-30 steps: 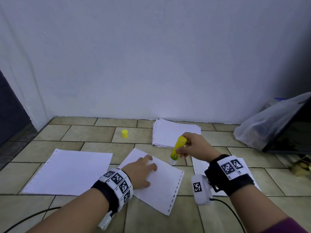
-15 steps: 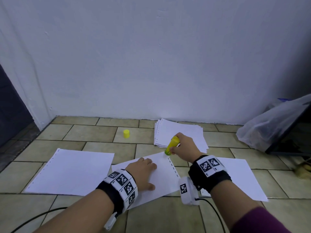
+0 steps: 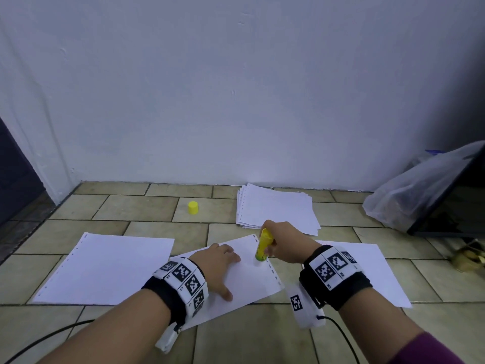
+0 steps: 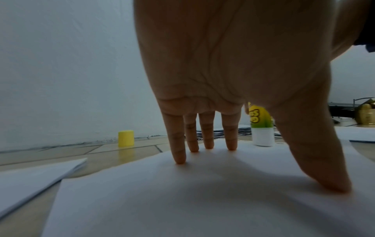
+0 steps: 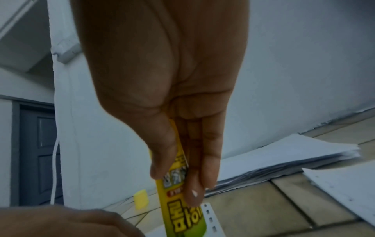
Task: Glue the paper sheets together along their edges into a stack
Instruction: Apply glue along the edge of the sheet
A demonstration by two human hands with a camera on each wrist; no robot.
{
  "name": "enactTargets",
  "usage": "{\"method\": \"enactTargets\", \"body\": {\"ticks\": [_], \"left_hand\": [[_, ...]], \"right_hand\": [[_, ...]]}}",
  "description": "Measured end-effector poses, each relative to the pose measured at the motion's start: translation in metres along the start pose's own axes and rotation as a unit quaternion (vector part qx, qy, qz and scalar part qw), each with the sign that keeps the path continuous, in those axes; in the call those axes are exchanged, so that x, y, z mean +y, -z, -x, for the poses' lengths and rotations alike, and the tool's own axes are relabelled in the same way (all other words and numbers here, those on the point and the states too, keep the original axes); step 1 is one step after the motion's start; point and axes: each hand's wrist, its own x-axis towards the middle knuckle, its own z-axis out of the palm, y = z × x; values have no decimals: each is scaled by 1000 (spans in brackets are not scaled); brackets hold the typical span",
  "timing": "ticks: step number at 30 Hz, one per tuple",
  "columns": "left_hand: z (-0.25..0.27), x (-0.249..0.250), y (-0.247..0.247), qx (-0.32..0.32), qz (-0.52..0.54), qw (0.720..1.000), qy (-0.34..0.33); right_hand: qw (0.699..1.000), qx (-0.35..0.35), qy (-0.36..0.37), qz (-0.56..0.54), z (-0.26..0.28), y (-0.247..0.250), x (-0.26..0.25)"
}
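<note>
- Right hand grips glue stick near upright, top tilted toward 12 o'clock, tip down on sheet.
- Left hand, fingers spread, presses sheet flat.

Left hand pressed flat, fingers spread; right hand gripping

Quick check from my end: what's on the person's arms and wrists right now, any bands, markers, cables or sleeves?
Each wrist carries a black strap topped with white square tiles printed with black coded markers: left band, right band. A white box hangs under each wrist; the right box bears its own marker and trails a thin black cable. Another black cable lies by the left forearm. A purple sleeve covers the right upper forearm; the left forearm is bare.
</note>
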Motion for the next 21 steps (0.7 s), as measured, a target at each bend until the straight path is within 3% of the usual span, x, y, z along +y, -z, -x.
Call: {"method": "enactTargets", "body": {"ticks": [11, 16, 21], "left_hand": [[7, 1, 2, 2, -40, 999, 9], [13, 3, 3, 38, -80, 996, 22], [14, -1, -8, 44, -34, 998, -33]], "right_hand": [[997, -62, 32, 44, 25, 5, -4], [996, 30, 22, -86, 24, 21, -2], [978, 113, 17, -174, 14, 26, -5]]}}
